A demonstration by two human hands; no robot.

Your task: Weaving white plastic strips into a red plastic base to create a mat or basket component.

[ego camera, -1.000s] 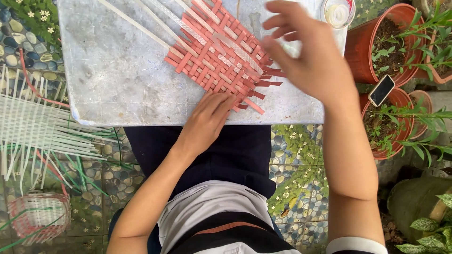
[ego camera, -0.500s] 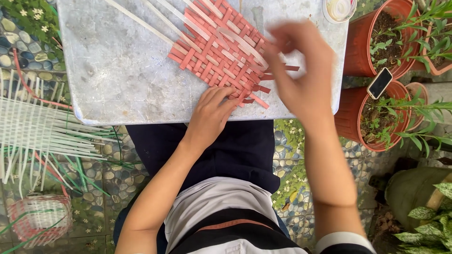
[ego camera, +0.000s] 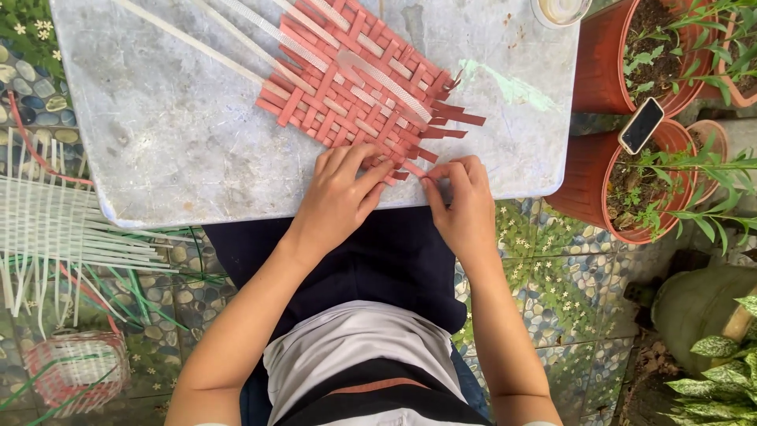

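Red plastic strips woven into a flat lattice mat sit on a grey, scuffed stone-look tabletop, with the mat's near corner almost at the table's front edge, right where both hands are. A few long white strips run through the weave and stick out toward the far left, and loose red strip ends fan out on the mat's right side. There's plenty of bare tabletop to the left of the mat and a fair patch to the right before the table edge drops off next to the terracotta-coloured plastic plant pots. A dark phone is propped on the rim of the nearer pot, well clear of the work. A round clear container sits at the far right corner of the table.

The left hand lies flat, fingers spread and pressing down on the near edge of the mat, not gripping anything, just pinning it. The right hand is curled just beside it, thumb and fingertips pinched on the end of a red strip at the mat's near corner. Both forearms come up from the lap, elbows wide.

Off the left side, a white strip weave lies over the pebble-pattern floor, with a small red and white woven basket below it.
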